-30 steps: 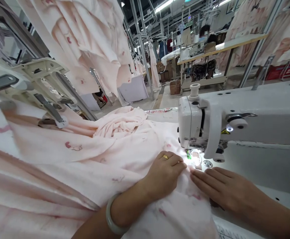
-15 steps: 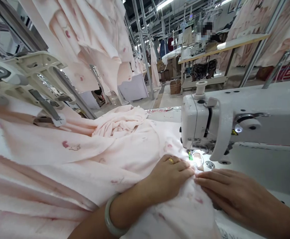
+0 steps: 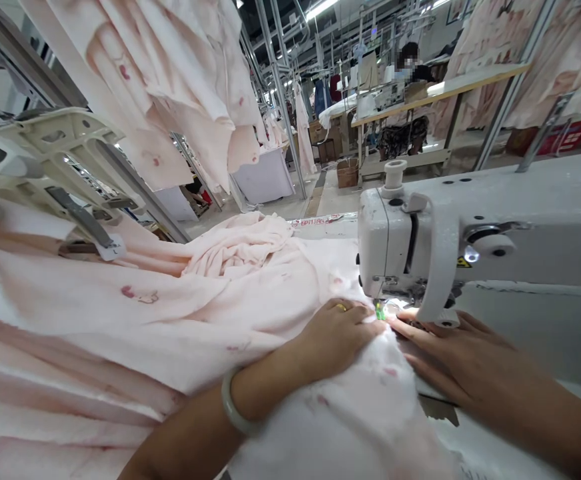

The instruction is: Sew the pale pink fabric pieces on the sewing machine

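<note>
Pale pink plush fabric (image 3: 270,300) with small dark-pink motifs spreads over the sewing machine bed and under the lit needle area. My left hand (image 3: 338,337), with a ring and a bangle, is on top of it, fingers close together and bent down onto the cloth just left of the green presser foot (image 3: 380,311). Stretched out at the fabric's right edge, my right hand (image 3: 458,357) has its fingertips by the presser foot. Part of that hand is behind the machine's white guard. The white sewing machine (image 3: 395,233) stands above both hands. Its needle tip cannot be made out.
A clamp hanger (image 3: 80,213) grips fabric at the left, with more pink pieces (image 3: 170,87) hanging above. A metal pole (image 3: 285,107) stands beyond. Farther back are a wooden-edged table (image 3: 445,97), a brown carton (image 3: 347,173) and a seated person (image 3: 410,70).
My right hand has moved up and inward, its fingers now reaching beside the presser foot and behind the guard. My left hand has shifted slightly up with the fabric. The whole view has shifted a little.
</note>
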{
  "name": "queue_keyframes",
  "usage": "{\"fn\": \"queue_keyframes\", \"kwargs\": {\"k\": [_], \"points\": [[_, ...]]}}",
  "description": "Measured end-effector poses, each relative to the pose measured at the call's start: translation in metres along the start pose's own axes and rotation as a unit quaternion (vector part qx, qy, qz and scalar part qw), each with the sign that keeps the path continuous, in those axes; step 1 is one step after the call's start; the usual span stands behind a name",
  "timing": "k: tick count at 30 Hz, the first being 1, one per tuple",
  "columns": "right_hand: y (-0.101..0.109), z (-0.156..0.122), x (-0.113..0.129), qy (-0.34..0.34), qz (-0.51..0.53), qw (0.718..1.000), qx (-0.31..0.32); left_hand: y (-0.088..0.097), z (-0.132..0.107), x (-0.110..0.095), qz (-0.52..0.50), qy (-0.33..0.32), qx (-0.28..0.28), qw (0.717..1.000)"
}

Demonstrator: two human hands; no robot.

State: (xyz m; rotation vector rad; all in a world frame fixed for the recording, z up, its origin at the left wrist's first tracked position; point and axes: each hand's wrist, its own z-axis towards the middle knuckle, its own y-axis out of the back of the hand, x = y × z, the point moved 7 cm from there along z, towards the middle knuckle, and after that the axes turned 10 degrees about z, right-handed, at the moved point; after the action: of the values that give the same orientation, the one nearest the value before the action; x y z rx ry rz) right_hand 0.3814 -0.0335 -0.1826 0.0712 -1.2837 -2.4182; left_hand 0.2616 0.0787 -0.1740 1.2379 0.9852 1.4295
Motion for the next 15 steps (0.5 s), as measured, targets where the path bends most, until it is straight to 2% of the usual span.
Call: {"fn": "queue_keyframes", "kwargs": {"k": [4,9,12,15], "points": [[-0.001,-0.001,-0.005,-0.019,0.033,0.999,0.006,-0.008,0.004,0.01,-0.019,-0.021,-0.004,1.0],[0.012,0.003,0.0,0.001,0.049,0.999,-0.007,-0.014,0.008,0.021,-0.049,-0.041,-0.006,0.998],[0.021,0.005,0.005,0.029,0.064,0.997,-0.015,-0.004,0.01,0.022,-0.081,-0.044,0.016,0.996],[0.03,0.008,0.015,0.068,0.091,0.993,-0.024,0.022,0.005,0.011,-0.107,-0.008,0.038,0.994]]}}
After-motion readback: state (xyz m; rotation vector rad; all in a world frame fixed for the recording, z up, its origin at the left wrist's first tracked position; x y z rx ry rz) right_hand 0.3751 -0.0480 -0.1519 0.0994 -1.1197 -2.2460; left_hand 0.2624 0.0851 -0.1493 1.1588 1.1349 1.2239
